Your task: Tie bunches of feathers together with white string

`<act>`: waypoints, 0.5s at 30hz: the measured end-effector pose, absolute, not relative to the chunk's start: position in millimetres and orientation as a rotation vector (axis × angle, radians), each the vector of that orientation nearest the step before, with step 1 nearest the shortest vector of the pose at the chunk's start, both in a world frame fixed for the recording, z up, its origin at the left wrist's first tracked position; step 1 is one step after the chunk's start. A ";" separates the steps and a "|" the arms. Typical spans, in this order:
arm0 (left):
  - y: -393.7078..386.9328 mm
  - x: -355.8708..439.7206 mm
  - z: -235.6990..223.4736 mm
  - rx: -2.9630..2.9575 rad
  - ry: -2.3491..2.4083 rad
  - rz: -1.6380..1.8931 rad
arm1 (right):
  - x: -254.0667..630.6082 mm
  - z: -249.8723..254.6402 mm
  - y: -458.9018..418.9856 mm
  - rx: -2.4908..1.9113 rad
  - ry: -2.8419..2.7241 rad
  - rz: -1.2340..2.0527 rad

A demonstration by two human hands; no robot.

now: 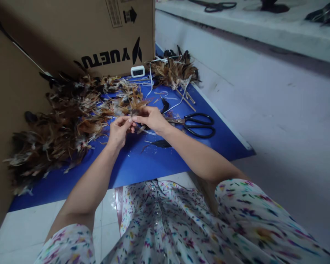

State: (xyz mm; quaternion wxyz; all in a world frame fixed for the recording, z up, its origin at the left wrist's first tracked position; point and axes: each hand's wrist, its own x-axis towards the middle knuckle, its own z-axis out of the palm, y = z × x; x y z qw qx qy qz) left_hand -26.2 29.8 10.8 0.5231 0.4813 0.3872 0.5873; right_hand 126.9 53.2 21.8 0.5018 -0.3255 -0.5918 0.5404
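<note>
Right, all eyes on the small feather tuft [134,111], up in front of the body and just left of the scissors [199,125]! The left hand [117,132] and the right hand [156,119] meet at its base, thumb tips nearly together, each grip pinched closed on it, though the fingers hide exactly how much each one has. And there's the danger: quills this fine could roll or slide between the fingertips, and if one grip eases before the other has hold, the tuft could fan out and shed strands onto the blue surface [132,163] left of the scissors. Pinch too hard, though, and the shafts could bend!

Now look at the scissors themselves, blades towards the right hand, their tips out of sight behind it. A careless drop of that wrist could catch an edge or shove the tool along. Beyond the scissors, white string [151,79] trails near the feather bundle [172,71], and a sleeve or finger could snag it and drag things over. The big feather pile [60,135] sits well to the left of the scissors, so light and loose that one brisk elbow could scatter it
</note>
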 end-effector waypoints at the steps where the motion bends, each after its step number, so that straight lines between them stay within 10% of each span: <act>1: 30.4 -26.6 10.7 1.152 0.932 1.422 | 127.1 21.6 53.9 -0.791 -1.422 1.310; 15: 43.0 -48.2 21.8 0.930 1.003 1.757 | 147.9 23.1 74.4 -1.004 -1.257 1.141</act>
